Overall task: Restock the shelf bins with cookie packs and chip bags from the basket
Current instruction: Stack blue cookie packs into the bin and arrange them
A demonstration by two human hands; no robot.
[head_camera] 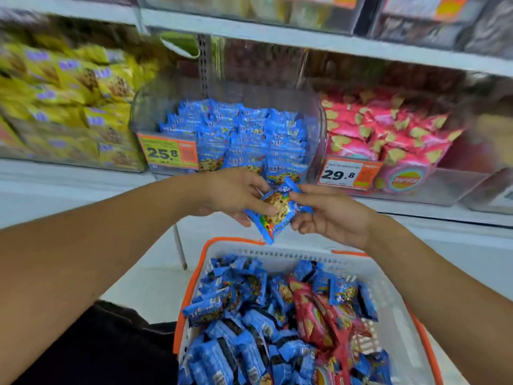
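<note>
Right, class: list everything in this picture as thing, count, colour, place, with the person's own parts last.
Held cookie pack: one, blue, between both hands, above the basket.
Basket: one, white with orange rim, bottom centre.
Loose cookie packs: many, blue, in the basket.
Loose chip bags: several, red, in the basket's right half.
Middle bin: one, clear, holding blue packs.
Right bin: one, clear, holding pink bags.
Yellow packs: many, left shelf, blurred.
Price tags: two, orange and white, bin fronts.
Left hand: one, fingers grip the pack.
Right hand: one, fingers pinch the pack.
</note>
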